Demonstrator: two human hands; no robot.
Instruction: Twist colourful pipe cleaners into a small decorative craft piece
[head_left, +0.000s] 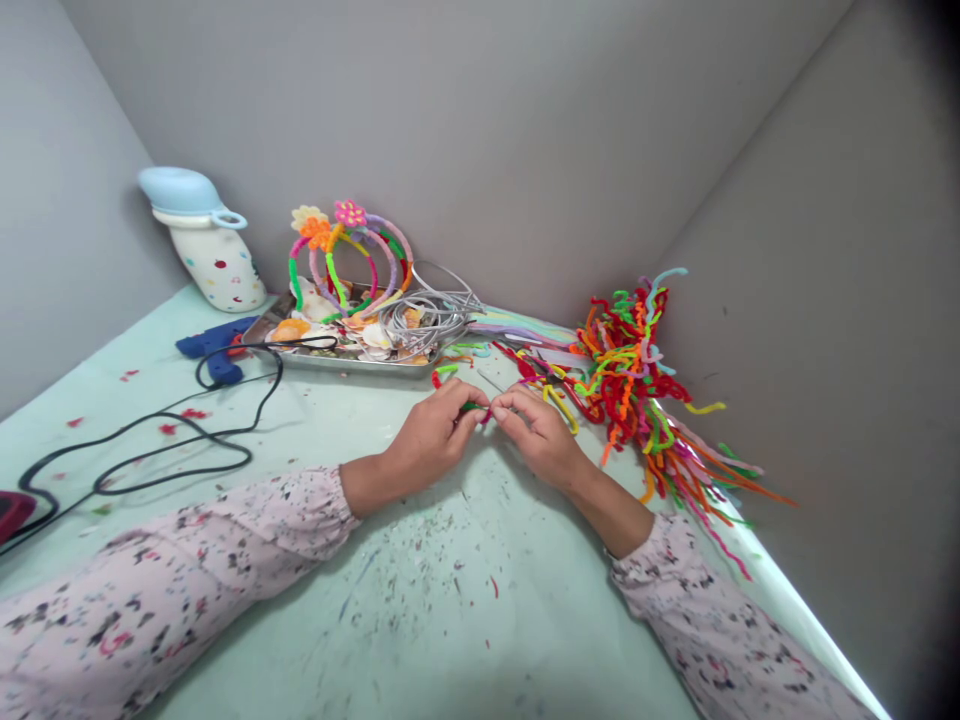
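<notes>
Pinching a green pipe cleaner point(472, 407) between the fingertips of both hands, you hold item one just above the table, midway between your wrists. Your fingers hide most of it, so you cannot tell its full length or shape from this view.

Your left hand point(427, 437) and right hand point(536, 435) are curled inward, clenched on the piece rather than released, with the fingertips almost meeting. A red bit shows at the right side of the pinch.

Item two: a loose yellow pipe cleaner point(559, 408), just beside your right hand.

Item three: a tangled heap of multicoloured pipe cleaners point(626, 385), to the right against the grey wall point(787, 300). These are short lengths, not yet made up, and they spill along the table edge.

Item four: made-up pieces, namely pipe-cleaner headbands point(351, 262) topped with flowers, standing on a steel tray point(352, 362) with seashells point(375, 335) and a coil of grey wire point(427, 320).

Also listed: a blue hot glue gun point(217, 345) with its looping black cord point(150, 440), a spotted white jug point(217, 270), and fibre scraps across the pale green table point(420, 590).
</notes>
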